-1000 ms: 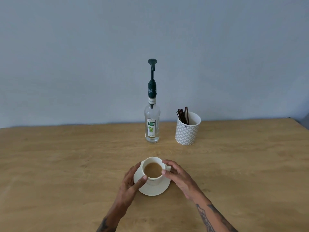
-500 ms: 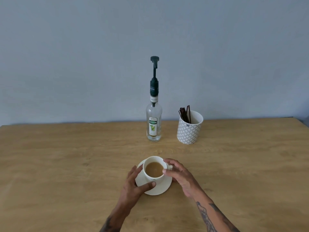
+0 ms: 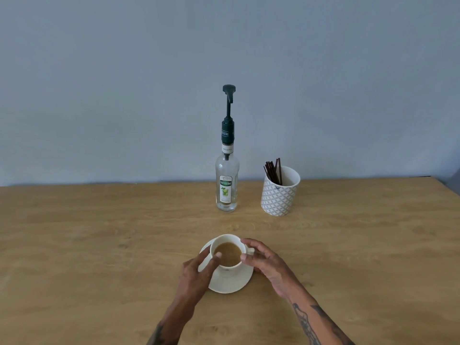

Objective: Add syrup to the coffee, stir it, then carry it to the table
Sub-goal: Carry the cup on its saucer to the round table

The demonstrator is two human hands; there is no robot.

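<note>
A white coffee cup (image 3: 230,266) filled with light brown coffee stands on a white saucer (image 3: 230,285) on the near middle of the wooden table. My left hand (image 3: 196,273) curls round the cup's left side, its thumb against the front wall near the rim. My right hand (image 3: 265,263) holds the cup's right side at the handle, thumb and forefinger on the rim. Farther back stands the clear syrup bottle (image 3: 227,188), upright, with a dark green pump (image 3: 228,94) on top. Right of it, dark stir sticks (image 3: 273,170) stand in a patterned white cup (image 3: 278,197).
The wooden table (image 3: 99,245) stretches wide to both sides and ends at a plain grey-blue wall behind. Its right far corner shows at the frame's right edge. Bare wood lies between the saucer and the bottle.
My left thumb has moved from the saucer up onto the cup's wall. My right hand stays at the handle. Cup and saucer stay in about the same spot.
</note>
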